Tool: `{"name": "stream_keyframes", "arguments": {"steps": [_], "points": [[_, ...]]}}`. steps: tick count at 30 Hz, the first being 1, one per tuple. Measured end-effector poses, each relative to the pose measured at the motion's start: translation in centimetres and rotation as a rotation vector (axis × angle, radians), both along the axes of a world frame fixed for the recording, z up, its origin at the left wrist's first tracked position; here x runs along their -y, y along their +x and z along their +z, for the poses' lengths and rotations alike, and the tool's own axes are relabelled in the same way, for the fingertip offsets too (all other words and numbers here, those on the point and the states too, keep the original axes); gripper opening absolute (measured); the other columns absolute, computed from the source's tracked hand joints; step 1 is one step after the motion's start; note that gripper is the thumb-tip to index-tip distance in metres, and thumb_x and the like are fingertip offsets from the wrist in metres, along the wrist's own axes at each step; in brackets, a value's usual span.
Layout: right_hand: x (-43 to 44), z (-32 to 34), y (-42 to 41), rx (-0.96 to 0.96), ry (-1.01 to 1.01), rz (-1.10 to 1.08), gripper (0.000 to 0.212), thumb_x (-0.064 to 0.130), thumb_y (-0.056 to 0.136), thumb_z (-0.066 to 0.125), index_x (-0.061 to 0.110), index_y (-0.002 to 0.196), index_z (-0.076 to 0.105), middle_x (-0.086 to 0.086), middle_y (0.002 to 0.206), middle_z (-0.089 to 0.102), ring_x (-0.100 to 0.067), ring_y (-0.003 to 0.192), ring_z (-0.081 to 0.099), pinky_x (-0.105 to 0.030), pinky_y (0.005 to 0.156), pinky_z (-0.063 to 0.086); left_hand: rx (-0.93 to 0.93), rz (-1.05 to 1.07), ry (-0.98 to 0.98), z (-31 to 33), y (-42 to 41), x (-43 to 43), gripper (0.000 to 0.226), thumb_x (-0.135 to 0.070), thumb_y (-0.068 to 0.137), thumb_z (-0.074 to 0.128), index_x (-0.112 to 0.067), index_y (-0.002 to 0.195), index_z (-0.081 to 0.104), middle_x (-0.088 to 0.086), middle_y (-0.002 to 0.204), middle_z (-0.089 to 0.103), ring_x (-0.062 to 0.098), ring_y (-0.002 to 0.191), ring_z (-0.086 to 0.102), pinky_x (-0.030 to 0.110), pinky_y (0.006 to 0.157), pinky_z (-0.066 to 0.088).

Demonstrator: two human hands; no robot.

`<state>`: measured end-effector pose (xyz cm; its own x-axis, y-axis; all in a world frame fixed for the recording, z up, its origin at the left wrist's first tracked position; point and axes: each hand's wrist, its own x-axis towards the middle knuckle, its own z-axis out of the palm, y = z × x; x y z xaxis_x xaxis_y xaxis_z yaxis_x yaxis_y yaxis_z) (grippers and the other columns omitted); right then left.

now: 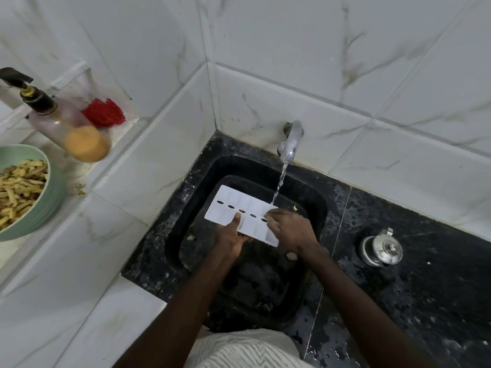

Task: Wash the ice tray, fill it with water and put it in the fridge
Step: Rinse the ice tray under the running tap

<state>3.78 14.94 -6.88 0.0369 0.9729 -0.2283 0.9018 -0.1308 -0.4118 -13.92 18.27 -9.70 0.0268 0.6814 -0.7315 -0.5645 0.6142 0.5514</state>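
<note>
White ice tray (pixel 240 211) held above the black sink (pixel 316 197), left hand (pixel 230 237) gripping its near edge with thumb on top, right hand (pixel 289 227) curled over its right end, water (pixel 279 185) from the tap (pixel 291 140) falling on its far right corner

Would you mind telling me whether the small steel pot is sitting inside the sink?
No, the steel pot stands on the black counter, to the right of the sink.

Over sink (pixel 202 179): left hand (pixel 230 238) gripping white ice tray (pixel 248 200), thumb lying on top. Right hand (pixel 289 229) holding tray's right end. Tap (pixel 291 140) at sink's back rim running, water stream (pixel 280 181) hitting tray by right-hand fingers. Steel pot (pixel 381 248) sitting right of sink. Green bowl (pixel 39 208) and pump bottle (pixel 66 126) standing left of sink.
</note>
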Motion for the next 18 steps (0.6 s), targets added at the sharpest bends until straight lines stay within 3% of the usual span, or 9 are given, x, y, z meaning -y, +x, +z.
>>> {"name": "stream_keyframes", "arguments": {"steps": [3, 7, 9, 12, 14, 18], "points": [[-0.7, -0.2, -0.2, 0.01, -0.026, -0.075, 0.042, 0.051, 0.103, 0.037, 0.039, 0.13, 0.066, 0.022, 0.148, 0.054, -0.013, 0.127, 0.058, -0.041, 0.099, 0.053, 0.024, -0.015, 0.025, 0.3, 0.6, 0.0, 0.044, -0.003, 0.097, 0.067, -0.001, 0.138, 0.053, 0.024, 0.134, 0.063, 0.045, 0.118, 0.064, 0.068, 0.086, 0.056], [-0.5, -1.1, -0.5, -0.196, -0.036, 0.005, 0.054, 0.057, 0.099, 0.032, 0.033, 0.13, 0.069, 0.018, 0.145, 0.059, -0.008, 0.131, 0.056, -0.04, 0.108, 0.048, -0.046, -0.039, 0.068, 0.4, -0.7, -0.7, 0.041, -0.003, 0.097, 0.067, 0.0, 0.136, 0.054, 0.025, 0.13, 0.064, 0.045, 0.115, 0.065, 0.069, 0.089, 0.055], [-0.2, -1.3, 0.3, -0.206, 0.002, -0.012, 0.053, 0.057, 0.1, 0.032, 0.032, 0.126, 0.071, 0.018, 0.139, 0.064, -0.009, 0.126, 0.059, -0.038, 0.104, 0.05, -0.055, -0.017, 0.045, -0.1, -1.6, -0.7, 0.047, -0.004, 0.095, 0.07, -0.001, 0.139, 0.053, 0.025, 0.133, 0.064, 0.047, 0.119, 0.064, 0.065, 0.082, 0.059], [0.1, -1.7, 1.3, -0.174, 0.126, -0.159, 0.049, 0.05, 0.103, 0.032, 0.028, 0.118, 0.073, 0.014, 0.128, 0.068, -0.013, 0.114, 0.063, -0.038, 0.092, 0.053, -0.054, 0.036, -0.015, -0.3, -1.5, -0.7, 0.047, -0.001, 0.097, 0.066, -0.002, 0.142, 0.051, 0.023, 0.135, 0.063, 0.043, 0.115, 0.064, 0.067, 0.084, 0.054], [0.1, -2.1, 1.3, -0.159, 0.104, -0.188, 0.047, 0.047, 0.103, 0.034, 0.025, 0.115, 0.074, 0.008, 0.123, 0.069, -0.017, 0.11, 0.064, -0.039, 0.088, 0.053, -0.052, 0.043, -0.044, 0.0, -1.2, -0.8, 0.043, 0.0, 0.099, 0.063, -0.002, 0.141, 0.052, 0.023, 0.133, 0.064, 0.041, 0.111, 0.064, 0.066, 0.081, 0.052], [0.2, -2.7, 0.3, -0.183, 0.009, -0.139, 0.049, 0.051, 0.101, 0.035, 0.027, 0.123, 0.071, 0.012, 0.134, 0.064, -0.015, 0.12, 0.06, -0.04, 0.097, 0.051, -0.049, 0.015, -0.019, 0.4, -1.3, -0.7, 0.042, -0.003, 0.099, 0.065, -0.005, 0.139, 0.053, 0.021, 0.129, 0.065, 0.043, 0.118, 0.064, 0.061, 0.076, 0.056]]}}
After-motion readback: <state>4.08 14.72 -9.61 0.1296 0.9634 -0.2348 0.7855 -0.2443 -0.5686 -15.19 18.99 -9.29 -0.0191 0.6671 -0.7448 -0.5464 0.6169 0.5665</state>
